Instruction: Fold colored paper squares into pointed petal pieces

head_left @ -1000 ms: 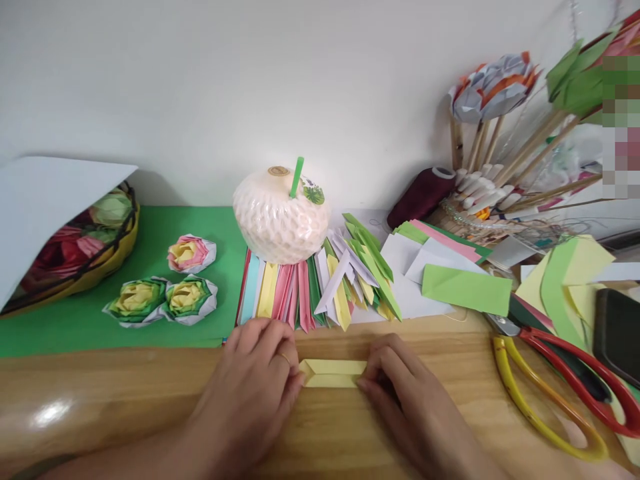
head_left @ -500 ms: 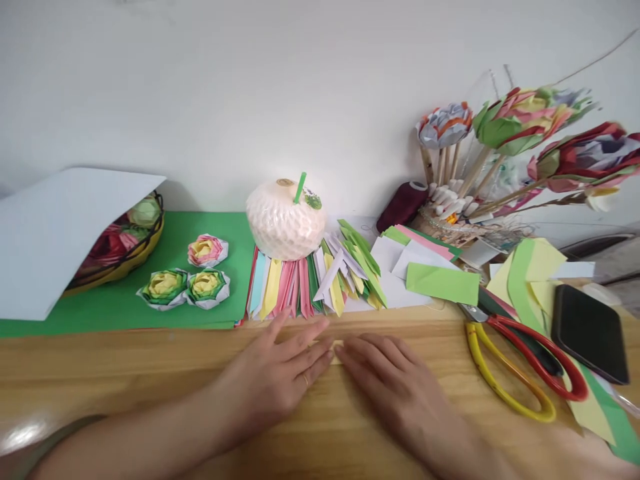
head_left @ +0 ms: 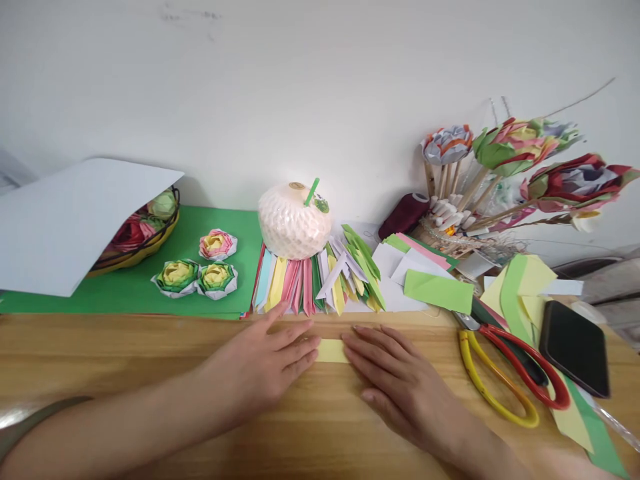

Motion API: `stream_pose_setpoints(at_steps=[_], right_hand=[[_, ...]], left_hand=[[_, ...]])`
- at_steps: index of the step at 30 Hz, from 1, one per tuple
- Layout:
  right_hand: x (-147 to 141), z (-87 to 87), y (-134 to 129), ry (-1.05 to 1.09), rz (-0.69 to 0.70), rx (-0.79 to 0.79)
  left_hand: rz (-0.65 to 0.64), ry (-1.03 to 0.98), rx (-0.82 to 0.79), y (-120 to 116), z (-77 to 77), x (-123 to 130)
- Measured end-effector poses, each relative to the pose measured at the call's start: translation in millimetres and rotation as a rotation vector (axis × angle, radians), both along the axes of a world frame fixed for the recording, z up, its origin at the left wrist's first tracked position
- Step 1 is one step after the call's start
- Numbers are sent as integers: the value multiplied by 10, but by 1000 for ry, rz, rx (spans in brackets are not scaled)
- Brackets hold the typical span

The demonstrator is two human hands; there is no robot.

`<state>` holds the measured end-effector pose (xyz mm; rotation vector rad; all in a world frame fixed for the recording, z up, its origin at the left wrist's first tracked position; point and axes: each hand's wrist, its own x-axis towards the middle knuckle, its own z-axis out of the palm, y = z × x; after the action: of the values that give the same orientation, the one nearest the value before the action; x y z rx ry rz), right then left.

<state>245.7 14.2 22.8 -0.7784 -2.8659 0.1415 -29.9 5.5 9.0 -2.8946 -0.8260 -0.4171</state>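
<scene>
A narrow yellow paper strip (head_left: 332,351) lies flat on the wooden table (head_left: 320,420). My left hand (head_left: 270,357) rests over its left end, fingers spread. On the right end lie the fingertips of my right hand (head_left: 395,373), its fingers stretched out and the thumb apart. The middle of the strip shows between the hands; its ends are hidden under the fingers. Just behind, folded paper pieces (head_left: 295,283) in several colours stand in a row beneath a white textured round object (head_left: 294,223) with a green straw.
Three paper flowers (head_left: 217,277) sit on green paper (head_left: 135,303) at left, near a covered basket (head_left: 140,257). Scissors (head_left: 505,367), a phone (head_left: 575,348), paper sheets (head_left: 439,290), a dark red thread spool (head_left: 404,215) and stemmed paper flowers (head_left: 515,147) are at right.
My hands have moved apart, showing more of the yellow strip between them. The camera view has shifted slightly.
</scene>
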Motion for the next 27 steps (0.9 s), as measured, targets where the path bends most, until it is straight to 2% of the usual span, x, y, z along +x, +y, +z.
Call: stream_pose_setpoints(at_steps=[4,8,12,14,16,20,23,27], right_hand=[[-101,-3,-10,130,-42,62],[-207,-16,-19,187,-57,106],[-275,-42,-27,206,-38,131],[-309,-56,-33,260,-82,84],[-343,-60,-37,329,-167,-47],[-373,-32,-25,397,-304,-285],[-366,-18,-7,411,-339,-314],[-369,-48,2,382,-360,-299]], left_hand=[[-36,-35,33,45,3,-34],[-75,-62,164,39,40,48],[-26,-157,153,57,34,153],[6,-211,140,81,17,184],[62,-261,58,100,9,204],[268,-371,-251,101,39,240],[378,-413,-367,90,74,266],[440,-385,-356,80,98,277]])
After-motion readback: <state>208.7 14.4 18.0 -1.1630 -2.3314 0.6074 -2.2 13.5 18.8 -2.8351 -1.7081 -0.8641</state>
